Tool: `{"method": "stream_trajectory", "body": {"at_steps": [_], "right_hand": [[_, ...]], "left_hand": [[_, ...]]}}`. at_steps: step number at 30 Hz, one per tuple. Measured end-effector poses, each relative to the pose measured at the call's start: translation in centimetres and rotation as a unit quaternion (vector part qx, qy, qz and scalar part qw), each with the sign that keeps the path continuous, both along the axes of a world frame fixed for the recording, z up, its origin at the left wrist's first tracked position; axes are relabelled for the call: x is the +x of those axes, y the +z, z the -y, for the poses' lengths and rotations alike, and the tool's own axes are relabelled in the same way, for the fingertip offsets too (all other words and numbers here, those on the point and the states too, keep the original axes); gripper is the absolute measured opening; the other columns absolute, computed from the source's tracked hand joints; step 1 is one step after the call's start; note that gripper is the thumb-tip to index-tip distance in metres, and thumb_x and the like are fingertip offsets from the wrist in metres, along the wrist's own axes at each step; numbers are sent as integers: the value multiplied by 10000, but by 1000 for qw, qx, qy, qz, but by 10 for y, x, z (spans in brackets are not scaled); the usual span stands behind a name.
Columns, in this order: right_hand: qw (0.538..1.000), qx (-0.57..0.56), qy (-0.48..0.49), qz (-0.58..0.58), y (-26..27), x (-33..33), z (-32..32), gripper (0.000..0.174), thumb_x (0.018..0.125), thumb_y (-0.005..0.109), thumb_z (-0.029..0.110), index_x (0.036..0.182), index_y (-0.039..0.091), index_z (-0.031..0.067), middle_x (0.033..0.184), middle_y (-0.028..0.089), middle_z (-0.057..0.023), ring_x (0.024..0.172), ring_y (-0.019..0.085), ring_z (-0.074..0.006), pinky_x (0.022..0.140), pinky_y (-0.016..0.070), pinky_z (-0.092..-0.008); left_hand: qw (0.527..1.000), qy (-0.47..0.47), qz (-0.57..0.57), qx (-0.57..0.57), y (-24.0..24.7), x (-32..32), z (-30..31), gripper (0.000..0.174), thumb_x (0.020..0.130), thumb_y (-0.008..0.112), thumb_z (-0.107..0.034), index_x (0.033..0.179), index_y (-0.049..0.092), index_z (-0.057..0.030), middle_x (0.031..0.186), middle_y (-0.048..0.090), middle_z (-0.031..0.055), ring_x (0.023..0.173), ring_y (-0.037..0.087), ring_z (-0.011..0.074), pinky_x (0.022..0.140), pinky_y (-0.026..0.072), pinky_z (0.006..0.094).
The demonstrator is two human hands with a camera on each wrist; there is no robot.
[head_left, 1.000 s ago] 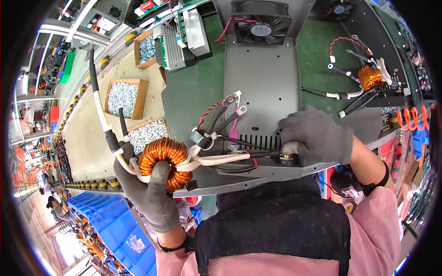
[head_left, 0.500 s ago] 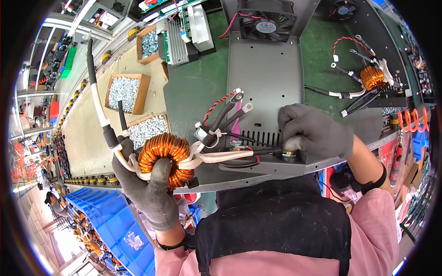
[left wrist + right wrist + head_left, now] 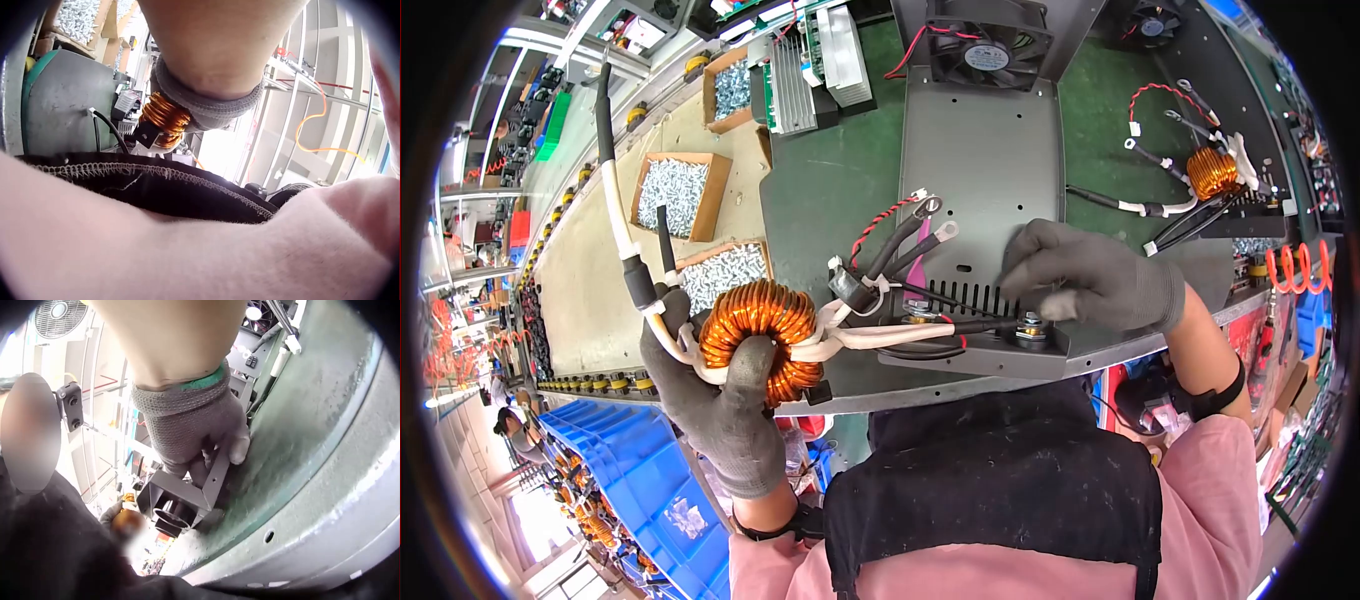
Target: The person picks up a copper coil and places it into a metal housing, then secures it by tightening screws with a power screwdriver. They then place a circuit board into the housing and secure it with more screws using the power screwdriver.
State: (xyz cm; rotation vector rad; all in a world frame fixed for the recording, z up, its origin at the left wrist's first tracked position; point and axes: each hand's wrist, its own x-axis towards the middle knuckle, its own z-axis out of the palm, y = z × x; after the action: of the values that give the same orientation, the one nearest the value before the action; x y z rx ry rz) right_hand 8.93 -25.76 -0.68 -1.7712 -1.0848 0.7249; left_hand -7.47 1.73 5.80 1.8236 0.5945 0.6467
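Note:
My gloved left hand grips a copper-wound ring coil, its thumb in the ring's centre. In the left wrist view the coil shows beside the glove. White and black leads run from the coil to a bolt terminal at the grey metal chassis's near edge. Just above this terminal, my gloved right hand has bent fingers, the thumb apart from them, with nothing visible between. The right wrist view shows that glove by a metal bracket.
Cardboard boxes of screws stand at the left, a blue crate below them. A fan stands on the chassis. Another coil with leads lies at the right, near red coiled hose. Finned heat sinks are at the back.
My right hand has come off the terminal and moved slightly up and right, uncovering the bolt. The left hand still grips the coil. The chassis appears slightly farther right in the head view.

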Motion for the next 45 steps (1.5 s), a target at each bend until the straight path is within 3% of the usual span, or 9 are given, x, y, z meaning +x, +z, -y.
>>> {"method": "stream_trajectory", "body": {"at_steps": [14,17,20,24,28,31,33,38,45], "right_hand": [[983,53,-125,124,35,-2,-5,307,853,680,322,829,638,18,876,613,-83,807,601,-216,711,464,-339],[933,148,-291,152,108,9,-2,421,838,673,333,1041,621,-32,985,632,-108,911,592,-155,822,460,-294],[934,157,-184,262,123,11,-29,564,775,726,379,1144,606,-30,1065,634,-109,958,584,-167,880,450,-298],[975,-11,137,-177,79,39,-6,635,719,802,196,1268,537,17,1113,632,-97,975,599,-205,857,495,-300],[995,80,4,-64,29,3,7,520,794,752,208,1232,533,32,1061,630,-90,897,607,-186,777,516,-308],[935,102,-9,-339,46,-6,2,415,878,671,204,1211,496,29,962,602,-70,808,585,-158,690,502,-311],[938,188,-18,-290,52,-15,-5,319,931,599,195,1175,459,43,893,551,-61,740,538,-145,634,460,-288],[957,193,-120,-180,60,-36,11,179,945,575,146,1045,464,47,850,531,-53,684,519,-143,616,431,-265],[969,-73,-225,65,28,-51,47,165,969,517,117,846,432,48,736,510,-47,639,535,-122,570,434,-280]], "left_hand": [[996,-42,8,73,19,14,-7,628,692,719,-9,1270,474,9,1247,426,129,1103,513,199,942,453,332],[944,-177,66,269,42,44,-12,714,720,726,-69,1347,403,36,1135,528,96,985,577,167,842,503,304],[835,-309,201,409,68,91,5,745,680,744,-68,1344,422,32,1152,536,92,1004,562,157,852,488,287],[818,-376,232,369,83,124,33,676,714,726,-79,1320,451,39,1175,554,109,984,584,196,841,493,291],[848,-387,274,238,42,143,35,605,753,697,-90,1305,477,27,1168,571,127,978,592,219,842,490,297],[864,-372,265,212,27,139,30,449,838,613,-122,1273,533,-41,1145,603,137,978,610,246,853,483,340],[898,-383,122,178,-7,122,31,418,842,609,-168,1256,564,-129,1094,618,123,974,608,266,902,455,374],[743,-565,-58,353,-35,78,34,256,761,702,-224,1008,678,-164,798,564,56,813,579,245,770,432,359],[815,-469,53,335,-41,56,29,192,744,708,-152,930,680,-116,743,534,48,735,555,249,700,415,358]]}}
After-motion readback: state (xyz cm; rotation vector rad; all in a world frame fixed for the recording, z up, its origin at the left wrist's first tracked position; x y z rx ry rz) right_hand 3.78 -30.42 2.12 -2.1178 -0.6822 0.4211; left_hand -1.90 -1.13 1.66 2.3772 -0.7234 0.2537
